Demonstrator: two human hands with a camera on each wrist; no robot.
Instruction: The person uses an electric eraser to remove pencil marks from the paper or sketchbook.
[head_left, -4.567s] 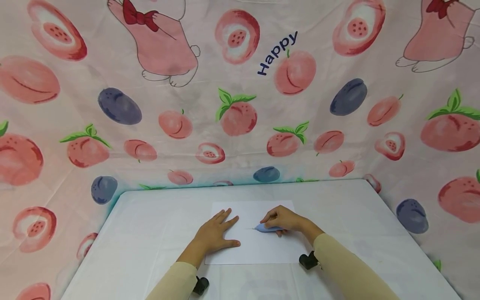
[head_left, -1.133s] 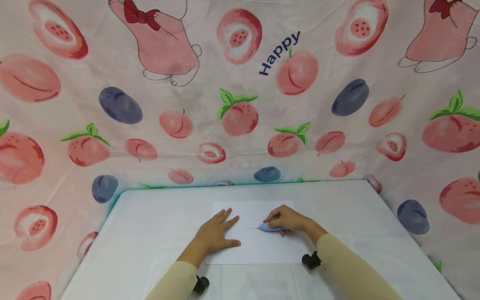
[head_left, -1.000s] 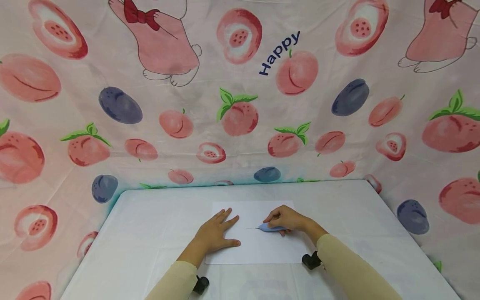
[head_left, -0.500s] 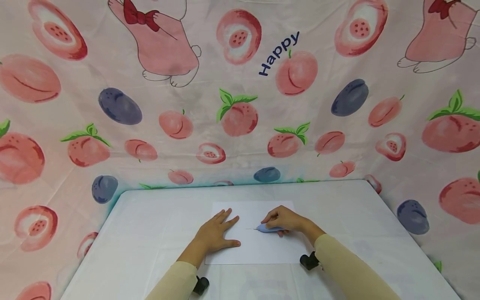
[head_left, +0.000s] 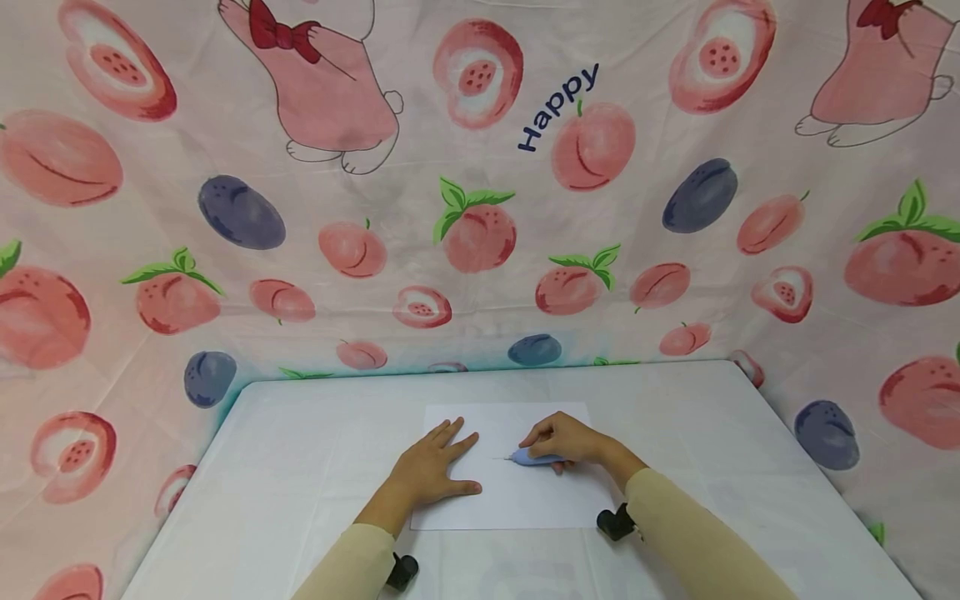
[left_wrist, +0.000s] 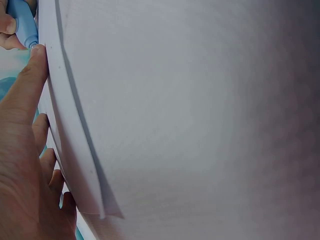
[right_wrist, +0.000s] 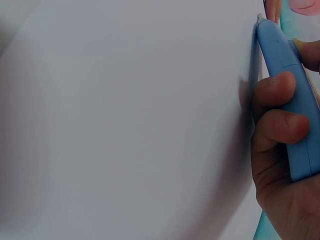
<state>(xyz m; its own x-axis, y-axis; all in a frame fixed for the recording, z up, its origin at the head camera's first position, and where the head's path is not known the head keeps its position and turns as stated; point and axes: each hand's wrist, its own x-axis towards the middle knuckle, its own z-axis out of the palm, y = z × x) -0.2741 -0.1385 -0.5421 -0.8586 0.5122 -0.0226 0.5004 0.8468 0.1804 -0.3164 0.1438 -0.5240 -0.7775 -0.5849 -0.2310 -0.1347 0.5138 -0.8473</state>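
Observation:
My left hand point(head_left: 426, 473) rests on a white sheet of paper point(head_left: 495, 508), its fingers spread and straight. To the right, my right hand point(head_left: 566, 437) grips a thick, light-blue pen-shaped tool point(right_wrist: 292, 95). The tool lies low and slanted, its narrow pale tip at the paper, beside a short thin line point(head_left: 498, 457). In the right wrist view, two fingers curl round the tool's body and the thumb sits on a raised part of its side. The left wrist view shows the left thumb point(left_wrist: 32, 75) stretched out, with the tool's nose overlapping just beyond its tip.
The paper lies flat on a white-covered table point(head_left: 322, 467). A fruit-printed cloth point(head_left: 480, 167) hangs behind it and along both sides. Small black devices point(head_left: 617, 522) sit by both wrists, below the beige sleeves.
My right hand with the blue tool has shifted slightly left, after being a bit further right about a second ago. The left hand and the paper have stayed in place.

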